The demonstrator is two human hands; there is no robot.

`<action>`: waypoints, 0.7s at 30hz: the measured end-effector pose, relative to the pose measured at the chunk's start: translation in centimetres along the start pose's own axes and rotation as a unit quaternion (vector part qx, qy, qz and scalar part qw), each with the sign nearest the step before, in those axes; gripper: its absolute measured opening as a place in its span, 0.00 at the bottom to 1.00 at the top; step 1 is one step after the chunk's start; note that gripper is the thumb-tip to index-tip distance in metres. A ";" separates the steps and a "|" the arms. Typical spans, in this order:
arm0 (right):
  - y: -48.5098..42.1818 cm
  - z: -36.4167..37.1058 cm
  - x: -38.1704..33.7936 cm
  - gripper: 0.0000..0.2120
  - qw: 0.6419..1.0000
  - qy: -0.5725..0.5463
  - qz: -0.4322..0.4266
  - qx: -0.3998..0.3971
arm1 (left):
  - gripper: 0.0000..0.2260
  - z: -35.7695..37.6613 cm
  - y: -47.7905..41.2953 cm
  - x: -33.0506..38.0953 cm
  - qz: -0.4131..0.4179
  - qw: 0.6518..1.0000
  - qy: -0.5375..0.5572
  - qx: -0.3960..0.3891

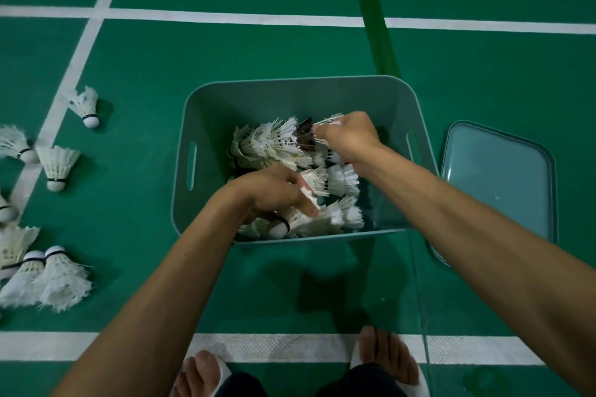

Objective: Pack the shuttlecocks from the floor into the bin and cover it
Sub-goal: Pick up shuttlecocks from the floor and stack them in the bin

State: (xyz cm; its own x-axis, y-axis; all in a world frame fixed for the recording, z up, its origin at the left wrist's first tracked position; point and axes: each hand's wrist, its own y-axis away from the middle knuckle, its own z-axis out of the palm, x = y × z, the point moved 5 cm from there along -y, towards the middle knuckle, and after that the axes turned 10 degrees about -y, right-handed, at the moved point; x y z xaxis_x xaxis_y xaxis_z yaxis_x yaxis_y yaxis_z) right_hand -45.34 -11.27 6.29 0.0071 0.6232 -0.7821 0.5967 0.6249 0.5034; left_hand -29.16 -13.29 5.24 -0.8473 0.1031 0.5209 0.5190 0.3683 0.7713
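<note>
A pale teal bin stands on the green court floor, holding several white feather shuttlecocks. Both my hands reach into it. My left hand is closed around a shuttlecock near the bin's front wall, cork end toward me. My right hand grips another shuttlecock over the pile, feathers poking out past my fingers. More shuttlecocks lie scattered on the floor to the left. The bin's lid lies flat on the floor to the right of the bin.
White court lines cross the floor, one just ahead of my feet in white sandals. A dark green tape strip runs behind the bin. A heap of shuttlecocks sits at lower left.
</note>
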 end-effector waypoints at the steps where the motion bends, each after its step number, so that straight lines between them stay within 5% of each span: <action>1: 0.3 0.5 -0.2 0.19 1.000 -0.008 0.000 -0.015 | 0.13 0.1 0.0 0.0 0.000 1.000 0.010 0.000; 9: 1.2 0.5 -1.4 0.32 0.995 0.015 -0.010 -0.096 | 0.19 0.2 0.4 0.1 0.004 0.984 0.179 0.008; 13: 1.5 -3.0 -1.3 0.19 0.994 0.029 -0.091 0.061 | 0.26 -1.0 1.1 0.8 0.046 0.983 0.151 0.089; 15: 2.5 -4.0 -1.5 0.11 0.983 0.020 -0.168 0.076 | 0.29 -1.2 1.4 1.7 0.086 0.978 0.155 0.108; 19: 5.4 -1.2 -1.5 0.04 0.956 0.077 -0.221 -0.178 | 0.35 -1.4 2.0 3.8 0.172 0.969 0.108 0.137; 21: 5.9 -0.6 -1.2 0.07 0.944 0.106 -0.228 -0.211 | 0.39 -1.3 2.0 4.2 0.185 0.967 0.100 0.143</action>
State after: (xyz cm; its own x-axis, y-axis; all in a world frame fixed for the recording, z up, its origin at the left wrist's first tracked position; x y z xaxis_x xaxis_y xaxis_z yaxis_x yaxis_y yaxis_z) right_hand -42.36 -8.05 10.39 -0.3618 0.2954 -0.8842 0.1249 0.9553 0.2681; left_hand -31.56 -13.35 9.46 -0.5557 0.1072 0.8244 0.7069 0.5829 0.4007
